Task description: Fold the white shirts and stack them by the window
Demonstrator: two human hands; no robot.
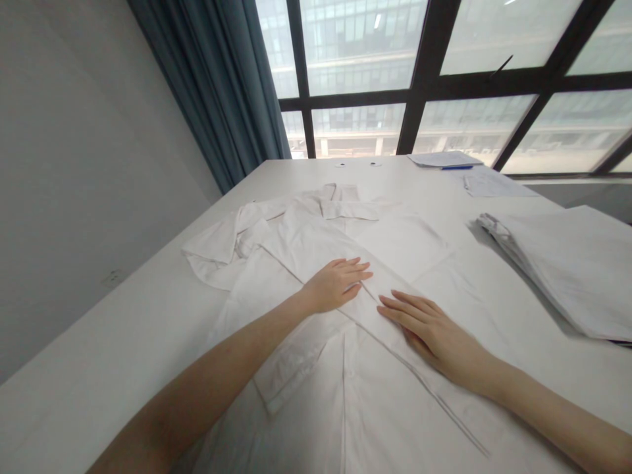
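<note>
A white shirt (301, 355) lies spread over the table, its collar (350, 209) toward the window side. One side of it is folded inward, leaving a long slanting edge across the middle. Palm down on the cloth near that edge rests my left hand (336, 284), fingers stretched out and pointing right. My right hand (429, 332) lies flat on the folded strip, a short way to the right and nearer me, its fingers extended toward the left hand. Neither hand grips the fabric. Rumpled cloth (222, 253) bunches at the far left of the shirt.
A stack of folded white cloth (582, 263) sits at the right on the white table (162, 289). Papers (498, 183) and a blue pen (457, 168) lie at the far right. Beyond the table are a window (365, 125) and a blue curtain (222, 85); a grey wall stands left.
</note>
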